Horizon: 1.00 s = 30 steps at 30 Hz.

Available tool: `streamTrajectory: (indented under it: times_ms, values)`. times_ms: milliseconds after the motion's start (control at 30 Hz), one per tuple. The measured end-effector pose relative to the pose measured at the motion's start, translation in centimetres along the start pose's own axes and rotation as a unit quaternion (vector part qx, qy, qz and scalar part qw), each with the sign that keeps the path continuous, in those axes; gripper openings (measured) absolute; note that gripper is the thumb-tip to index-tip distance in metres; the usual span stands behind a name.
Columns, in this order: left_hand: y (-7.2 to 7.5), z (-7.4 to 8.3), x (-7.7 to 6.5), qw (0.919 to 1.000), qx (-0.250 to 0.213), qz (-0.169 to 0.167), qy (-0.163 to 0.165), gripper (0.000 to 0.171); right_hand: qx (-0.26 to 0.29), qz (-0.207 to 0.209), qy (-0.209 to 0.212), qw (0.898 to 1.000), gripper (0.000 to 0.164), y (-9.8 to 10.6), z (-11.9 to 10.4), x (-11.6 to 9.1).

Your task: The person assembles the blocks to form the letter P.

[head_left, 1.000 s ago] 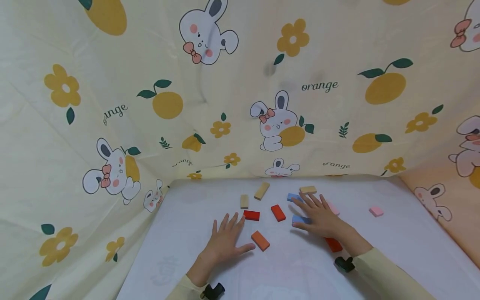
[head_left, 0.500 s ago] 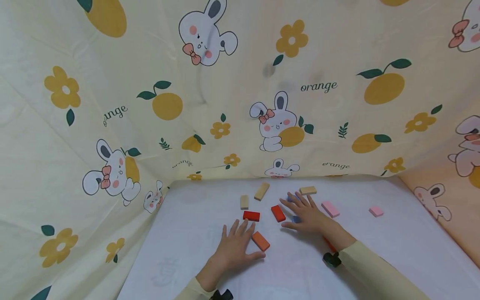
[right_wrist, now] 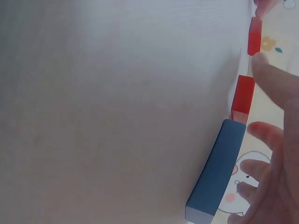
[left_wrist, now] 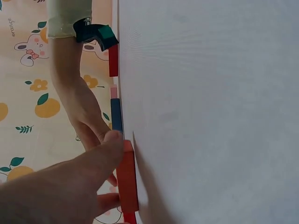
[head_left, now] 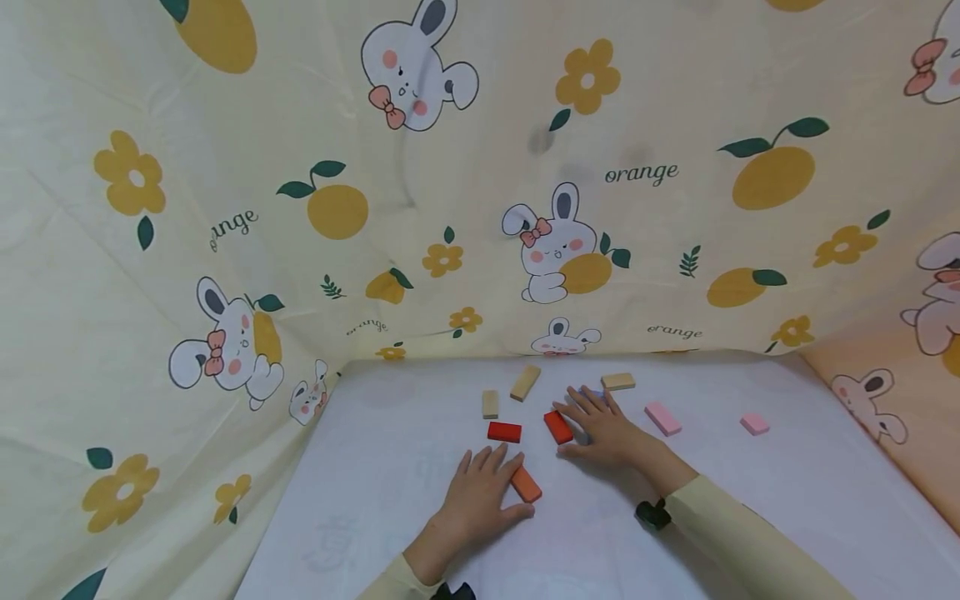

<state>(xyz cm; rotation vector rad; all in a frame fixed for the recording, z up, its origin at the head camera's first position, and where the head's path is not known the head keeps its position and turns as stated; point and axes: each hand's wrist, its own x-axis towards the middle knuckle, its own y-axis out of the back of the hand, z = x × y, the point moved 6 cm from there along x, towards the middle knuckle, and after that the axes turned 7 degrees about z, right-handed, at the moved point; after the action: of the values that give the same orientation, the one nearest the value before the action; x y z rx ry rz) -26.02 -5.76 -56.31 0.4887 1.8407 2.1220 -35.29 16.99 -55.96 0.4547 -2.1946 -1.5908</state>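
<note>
Both the left hand (head_left: 477,500) beside the orange block (head_left: 528,483) and the right hand (head_left: 611,437) beyond it, near a blue block (right_wrist: 217,170), have a relaxed, unfilled grip, probably best squared to the long sides before closing.

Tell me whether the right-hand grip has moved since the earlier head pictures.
Yes: in the head view, the right-hand grip has shifted left, farther from the small pink block, which lies in place.

A gap runs between the left hand (head_left: 480,497) and right hand (head_left: 606,435), 2 red blocks (head_left: 504,432) partly obstructing its far end.
</note>
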Motion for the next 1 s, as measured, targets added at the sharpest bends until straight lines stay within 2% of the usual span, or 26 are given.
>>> streamTrajectory:
  times_ms: [333, 600, 800, 1000]
  values:
    - [0.3, 0.1, 0.2, 0.9997, 0.005, 0.008, -0.020, 0.074, -0.002, -0.009, -0.005, 1.000, 0.081, 0.3, -0.4, -0.5]
    - [0.6, -0.8, 0.0, 0.9991, -0.025, 0.033, 0.003, 0.073, 0.019, -0.005, -0.013, 1.000, 0.069, 0.5, -0.7, -0.8]
    - [0.9, -1.1, 0.1, 0.9975, -0.048, 0.049, 0.012, 0.066, 0.029, 0.023, -0.022, 0.999, 0.059, 0.8, -1.3, -0.8]
    - [0.9, -1.0, 0.2, 0.9970, -0.059, 0.050, 0.007, 0.063, 0.018, 0.050, -0.031, 0.998, 0.054, 0.8, -1.5, -0.8]
